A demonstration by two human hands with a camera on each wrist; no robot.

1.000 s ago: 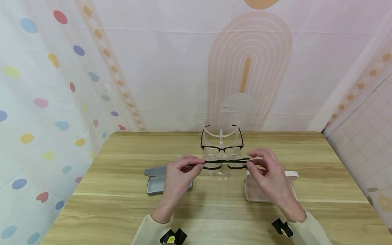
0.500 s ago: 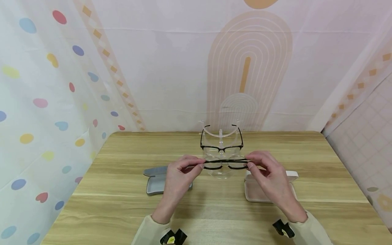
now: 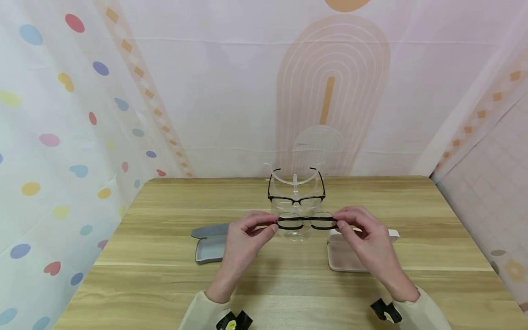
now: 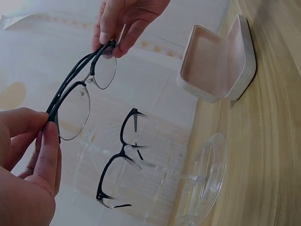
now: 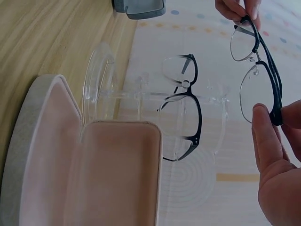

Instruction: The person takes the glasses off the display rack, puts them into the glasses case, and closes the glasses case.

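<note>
Between both hands hangs a pair of eyeglasses [image 3: 306, 223] with black upper rims, thin metal lower rims and temples folded across the back. My left hand [image 3: 247, 233] pinches one end between thumb and fingers. At the opposite end my right hand [image 3: 367, 238] pinches the hinge corner the same way. Behind them a clear display stand [image 3: 295, 183] carries another pair of black-rimmed eyeglasses [image 3: 296, 200], temples spread. In the left wrist view the held eyeglasses [image 4: 87, 82] appear raised well off the wooden table [image 4: 273, 155].
A grey glasses case [image 3: 208, 250] lies open to the left, partly behind the left hand. To the right an open white case [image 5: 120, 174] with pink lining stands partly behind the right hand. A patterned curtain [image 3: 231, 91] closes off the table's back edge.
My right hand has closed its fingers onto the hinge end, and the raised temple now lies folded along the frame. Both hands have shifted slightly right with the eyeglasses.
</note>
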